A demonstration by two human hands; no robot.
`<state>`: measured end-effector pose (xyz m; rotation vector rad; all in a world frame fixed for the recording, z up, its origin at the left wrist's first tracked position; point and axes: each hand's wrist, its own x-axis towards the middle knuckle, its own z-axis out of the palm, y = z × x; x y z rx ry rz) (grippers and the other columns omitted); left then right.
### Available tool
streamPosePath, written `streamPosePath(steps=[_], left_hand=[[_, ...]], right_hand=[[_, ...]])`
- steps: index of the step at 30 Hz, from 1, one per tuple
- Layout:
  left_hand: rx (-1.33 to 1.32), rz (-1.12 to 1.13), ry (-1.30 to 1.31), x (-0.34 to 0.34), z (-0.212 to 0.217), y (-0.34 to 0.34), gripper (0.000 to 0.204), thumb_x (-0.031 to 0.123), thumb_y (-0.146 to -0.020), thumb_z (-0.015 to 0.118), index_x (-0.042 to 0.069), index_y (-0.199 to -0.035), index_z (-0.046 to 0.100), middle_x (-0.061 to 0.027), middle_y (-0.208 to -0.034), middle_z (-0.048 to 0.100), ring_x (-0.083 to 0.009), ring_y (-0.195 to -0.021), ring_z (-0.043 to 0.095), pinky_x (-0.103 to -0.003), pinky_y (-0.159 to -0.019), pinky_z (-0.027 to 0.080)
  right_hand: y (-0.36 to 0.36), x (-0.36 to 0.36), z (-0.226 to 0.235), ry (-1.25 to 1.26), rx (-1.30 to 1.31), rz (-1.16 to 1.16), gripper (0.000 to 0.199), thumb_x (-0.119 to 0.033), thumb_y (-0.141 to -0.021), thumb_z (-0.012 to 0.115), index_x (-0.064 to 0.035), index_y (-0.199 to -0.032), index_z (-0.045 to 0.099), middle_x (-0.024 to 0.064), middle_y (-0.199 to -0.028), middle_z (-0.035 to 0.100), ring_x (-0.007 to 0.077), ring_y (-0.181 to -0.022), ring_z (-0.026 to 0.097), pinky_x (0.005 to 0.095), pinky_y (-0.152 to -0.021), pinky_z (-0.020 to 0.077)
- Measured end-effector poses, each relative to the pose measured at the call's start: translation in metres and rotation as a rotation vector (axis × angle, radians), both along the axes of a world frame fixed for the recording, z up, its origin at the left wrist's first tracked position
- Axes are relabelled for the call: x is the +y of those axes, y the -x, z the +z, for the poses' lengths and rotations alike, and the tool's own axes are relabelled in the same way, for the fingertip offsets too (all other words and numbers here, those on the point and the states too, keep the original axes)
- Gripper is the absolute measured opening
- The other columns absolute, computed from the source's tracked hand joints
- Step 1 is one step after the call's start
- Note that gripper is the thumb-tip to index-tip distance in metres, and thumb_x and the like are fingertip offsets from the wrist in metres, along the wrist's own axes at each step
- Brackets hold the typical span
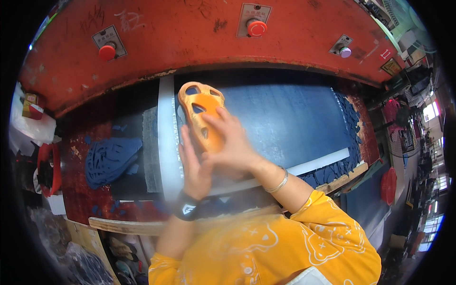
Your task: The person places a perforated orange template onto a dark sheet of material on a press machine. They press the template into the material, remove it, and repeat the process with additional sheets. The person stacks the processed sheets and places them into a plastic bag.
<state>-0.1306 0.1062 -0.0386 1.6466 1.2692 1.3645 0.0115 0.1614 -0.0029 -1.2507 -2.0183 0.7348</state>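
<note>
An orange, shoe-upper-shaped cutting die (pixel 209 102) with several cut-out openings lies at the left part of a dark blue sheet (pixel 294 121). My right hand (pixel 232 142) spans its right side and lower end, fingers over the top and thumb at the near end. Along the die's lower left edge, my left hand (pixel 195 173) has its fingers stretched out, close to or touching it; the exact contact is blurred. A pale strip (pixel 167 128) runs under the work, left of the die.
A red press beam (pixel 190 42) with red push buttons (pixel 257 28) spans the back. Stacked blue cut pieces (pixel 111 161) lie at left on the dark red table. Blue scraps (pixel 351 123) line the sheet's right edge. A wooden rail (pixel 128 226) borders the front.
</note>
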Motion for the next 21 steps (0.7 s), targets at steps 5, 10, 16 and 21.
streamPosePath(steps=[5, 10, 16, 21], left_hand=[[0.652, 0.066, -0.056, -0.011, -0.012, 0.001, 0.102, 0.077, -0.084, 0.040, 0.001, -0.151, 0.019, -0.0214, -0.147, 0.037, -0.0365, -0.141, 0.028, -0.054, -0.116, 0.001], [0.317, 0.172, -0.074, 0.003, 0.022, -0.007, 0.062, 0.047, -0.077, 0.071, 0.007, -0.120, 0.054, -0.0151, -0.122, 0.056, -0.0366, -0.126, 0.044, -0.054, -0.111, 0.018], [0.002, 0.024, 0.103, 0.051, 0.023, -0.024, 0.029, 0.031, -0.094, 0.058, 0.002, -0.093, 0.061, -0.0159, -0.111, 0.056, -0.0352, -0.121, 0.045, -0.043, -0.102, 0.034], [0.260, 0.284, -0.151, 0.035, -0.004, 0.006, 0.021, 0.017, -0.088, 0.061, -0.003, -0.088, 0.063, -0.0149, -0.110, 0.057, -0.0378, -0.121, 0.044, -0.045, -0.104, 0.032]], right_hand=[[-0.028, 0.000, -0.002, 0.200, 0.682, 0.179, 0.083, -0.020, -0.070, 0.075, -0.0005, -0.143, 0.041, 0.0189, -0.146, 0.037, 0.0286, -0.128, 0.045, 0.0361, -0.105, 0.0376], [-0.041, 0.005, 0.019, 0.426, 0.858, 0.196, 0.083, -0.014, -0.072, 0.068, -0.0016, -0.147, 0.035, 0.0110, -0.125, 0.058, 0.0135, -0.102, 0.056, 0.0267, -0.086, 0.0469], [-0.045, 0.003, 0.015, 0.359, 0.806, 0.172, 0.085, -0.015, -0.071, 0.070, -0.0020, -0.147, 0.035, 0.0092, -0.125, 0.058, 0.0141, -0.103, 0.056, 0.0266, -0.087, 0.0465], [-0.051, 0.002, 0.010, 0.486, 0.971, 0.220, 0.081, -0.016, -0.074, 0.069, 0.0025, -0.145, 0.035, 0.0118, -0.129, 0.053, 0.0170, -0.112, 0.053, 0.0275, -0.095, 0.0432]])
